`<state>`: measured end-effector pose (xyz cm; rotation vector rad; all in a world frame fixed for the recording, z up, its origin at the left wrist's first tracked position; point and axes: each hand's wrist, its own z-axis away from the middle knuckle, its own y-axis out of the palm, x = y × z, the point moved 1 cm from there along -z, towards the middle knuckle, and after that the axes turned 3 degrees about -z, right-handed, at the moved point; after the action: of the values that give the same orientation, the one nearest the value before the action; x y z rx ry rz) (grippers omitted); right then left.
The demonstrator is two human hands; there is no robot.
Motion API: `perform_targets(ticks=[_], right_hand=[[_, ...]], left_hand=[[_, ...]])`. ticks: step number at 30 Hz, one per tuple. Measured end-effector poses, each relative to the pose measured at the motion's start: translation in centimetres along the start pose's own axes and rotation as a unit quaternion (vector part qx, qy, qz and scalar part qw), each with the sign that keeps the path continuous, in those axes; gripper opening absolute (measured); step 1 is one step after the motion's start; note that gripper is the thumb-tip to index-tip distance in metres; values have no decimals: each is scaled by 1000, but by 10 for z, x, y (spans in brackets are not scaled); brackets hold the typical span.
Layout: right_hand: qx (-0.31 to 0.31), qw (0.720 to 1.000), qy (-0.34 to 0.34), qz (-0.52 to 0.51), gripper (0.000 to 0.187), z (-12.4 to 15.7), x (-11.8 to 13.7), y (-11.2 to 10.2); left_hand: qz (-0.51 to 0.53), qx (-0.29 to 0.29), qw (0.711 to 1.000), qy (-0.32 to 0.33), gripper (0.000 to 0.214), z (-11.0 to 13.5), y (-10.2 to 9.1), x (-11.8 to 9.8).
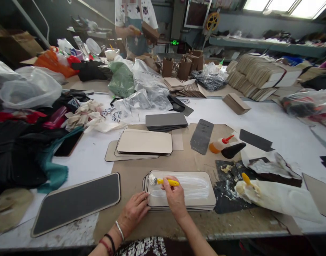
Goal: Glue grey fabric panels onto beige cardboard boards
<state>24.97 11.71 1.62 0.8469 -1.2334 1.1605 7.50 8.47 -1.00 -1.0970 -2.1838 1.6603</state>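
Observation:
My right hand [174, 195] is closed round the yellow handle of a brush [168, 182]. White paste clogs its bristles, which touch the left end of the top board in a stack of beige rounded boards [189, 202]. Streaks of white paste [195, 186] cover much of that board. At the stack's left edge lies my left hand [135, 209], fingers stretched and fingertips against the boards. Left of it rests a long dark grey panel [77, 202] with a pale rim. Behind the brushed stack is another pile of beige boards [145, 143].
A cut plastic container [282, 199] with paste and a second yellow brush [247, 179] lies at right on a smeared dark sheet [224, 195]. Nearby are a glue bottle [218, 145] and a phone [69, 144]. Fabric and bags crowd the left; a person [136, 28] stands across the table.

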Motion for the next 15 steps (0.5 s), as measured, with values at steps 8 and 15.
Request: perform_targets(ticks=[8,15], right_hand=[[-199,954,3,224,42,-5,2,-139],[-256,942,57,210,44,-2,13,-192]], left_hand=[[5,-10,999,-32,19,1,2,-6],[4,9,1000,-19,24,2,2,-2]])
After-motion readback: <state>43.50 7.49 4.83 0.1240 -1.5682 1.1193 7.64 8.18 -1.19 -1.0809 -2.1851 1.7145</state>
